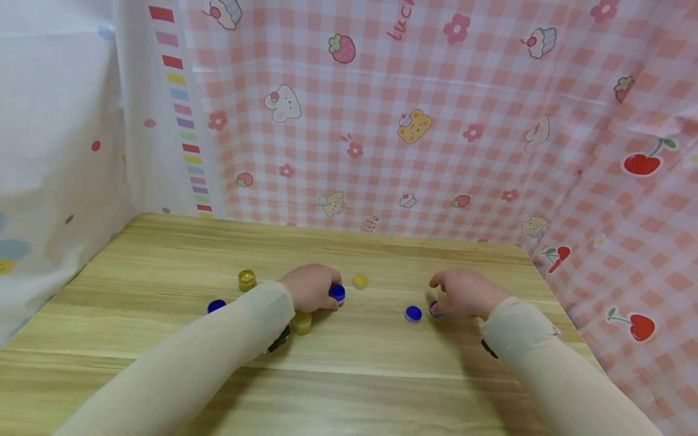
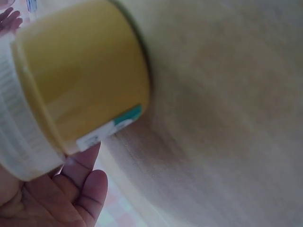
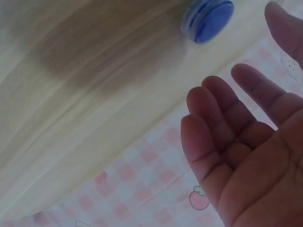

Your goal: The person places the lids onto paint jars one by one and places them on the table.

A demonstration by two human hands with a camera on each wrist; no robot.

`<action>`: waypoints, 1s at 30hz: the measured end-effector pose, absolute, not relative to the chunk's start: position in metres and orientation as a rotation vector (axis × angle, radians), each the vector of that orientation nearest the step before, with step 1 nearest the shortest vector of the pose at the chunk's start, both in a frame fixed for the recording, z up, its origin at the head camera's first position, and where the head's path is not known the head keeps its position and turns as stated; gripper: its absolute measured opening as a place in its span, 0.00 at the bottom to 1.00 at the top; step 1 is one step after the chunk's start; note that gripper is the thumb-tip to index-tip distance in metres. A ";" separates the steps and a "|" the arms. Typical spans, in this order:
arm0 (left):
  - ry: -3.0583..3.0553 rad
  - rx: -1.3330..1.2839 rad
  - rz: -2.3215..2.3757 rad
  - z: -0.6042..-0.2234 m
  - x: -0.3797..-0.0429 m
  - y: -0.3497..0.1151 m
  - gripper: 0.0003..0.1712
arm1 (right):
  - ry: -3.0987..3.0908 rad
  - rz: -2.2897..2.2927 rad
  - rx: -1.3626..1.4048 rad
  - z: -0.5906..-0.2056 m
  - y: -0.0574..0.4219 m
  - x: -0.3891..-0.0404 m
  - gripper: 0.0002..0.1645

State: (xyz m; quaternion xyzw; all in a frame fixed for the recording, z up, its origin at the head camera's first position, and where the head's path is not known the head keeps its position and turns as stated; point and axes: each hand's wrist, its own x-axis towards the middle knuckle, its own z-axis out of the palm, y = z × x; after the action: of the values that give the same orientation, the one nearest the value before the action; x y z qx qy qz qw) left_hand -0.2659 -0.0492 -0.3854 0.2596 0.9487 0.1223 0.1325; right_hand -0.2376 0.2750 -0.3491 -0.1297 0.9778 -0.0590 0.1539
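Head view: we have the small blue-topped cylindrical plastic-looking jar [image 1: 338,295] mid-tabletop [image 1: 371,393], pinched at its sides between thumb and fingers of the left hand [image 1: 311,287]. We'd judge it light and stiff, a bit slippery if paint gets on the smooth wall, hard to break; best hold is low round the sides, tops left free. The right hand [image 1: 469,292] is spread, thumb apart from fingers, beside a small round blue piece [image 1: 435,310] partly hidden by the thumb; touching or not, we can't tell. Just left of that lies a flat round blue lid [image 1: 412,314]; a small round yellow lid [image 1: 360,281] sits just beyond the held jar. A squat yellow jar [image 1: 302,324] stands under the left wrist, a golden-yellow glassy-looking jar [image 1: 247,280] further left, and a dark blue round container [image 1: 216,306] half behind the cream sleeve [image 1: 218,357]. That sleeve and the jar under the wrist are what's in the way. Left wrist view: a yellow jar with a translucent ribbed cap [image 2: 26,113] fills the near side and blocks the pinch; we see only loosely bent fingers. Right wrist view: palm bare, fingers gently curved, nothing gripped; one blue disc with a clear ribbed rim [image 3: 208,21] lies near the thumb, which one we can't tell.
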 end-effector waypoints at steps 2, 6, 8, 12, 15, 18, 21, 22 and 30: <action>2.751 0.750 0.357 -0.386 -0.267 -0.049 0.20 | 2.797 -0.141 -0.376 -0.351 0.275 -0.237 0.34; 2.751 0.748 0.354 -0.388 -0.268 -0.049 0.20 | 2.781 -0.124 -0.383 -0.354 0.277 -0.237 0.32; 2.750 0.747 0.360 -0.388 -0.268 -0.049 0.20 | 2.779 -0.113 -0.394 -0.356 0.277 -0.238 0.29; 2.747 0.747 0.372 -0.387 -0.268 -0.049 0.19 | 2.777 -0.100 -0.411 -0.360 0.277 -0.238 0.20; 2.743 0.748 0.381 -0.387 -0.267 -0.050 0.19 | 2.783 -0.090 -0.423 -0.364 0.275 -0.237 0.15; 2.745 0.753 0.384 -0.387 -0.268 -0.050 0.19 | 2.802 -0.074 -0.439 -0.369 0.273 -0.237 0.12; 2.747 0.757 0.386 -0.388 -0.269 -0.051 0.19 | 2.817 -0.051 -0.467 -0.370 0.272 -0.237 0.10; 2.746 0.757 0.387 -0.388 -0.269 -0.051 0.19 | 2.820 -0.043 -0.470 -0.370 0.271 -0.237 0.10; 2.742 0.747 0.395 -0.387 -0.268 -0.052 0.20 | 2.813 -0.023 -0.470 -0.369 0.268 -0.236 0.09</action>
State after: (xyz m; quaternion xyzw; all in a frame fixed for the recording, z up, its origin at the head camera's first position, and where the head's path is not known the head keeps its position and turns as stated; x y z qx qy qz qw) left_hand -0.2678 -0.0521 -0.3874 0.2579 0.9468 0.1363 0.1360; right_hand -0.2363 0.2677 -0.3693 -0.1632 0.9760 -0.0080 0.1440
